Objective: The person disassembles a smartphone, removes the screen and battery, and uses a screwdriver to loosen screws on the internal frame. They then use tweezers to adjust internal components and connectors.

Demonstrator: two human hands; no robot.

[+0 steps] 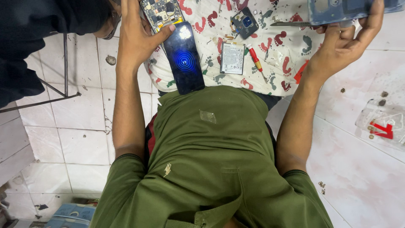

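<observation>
— So, the left hand [137,33]?
— Clamped on the lit phone [184,57], upper middle of frame, over the printed cloth [278,63].
— The right hand [346,42]?
— Closed around a blue back cover [346,10], top right.

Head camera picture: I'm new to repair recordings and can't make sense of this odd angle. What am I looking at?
There is no machine here. The camera sits on a person's head and looks straight down, so the green shirt at the bottom is their own chest and both arms reach away from it. The left hand grips a dark phone with a glowing blue screen, next to a bare circuit board. The right hand holds a blue-grey back cover and a thin metal tool. On the footprint-patterned cloth lie a flat battery, a red screwdriver and a small dark part. A clear bag lies on the tiled floor.
</observation>
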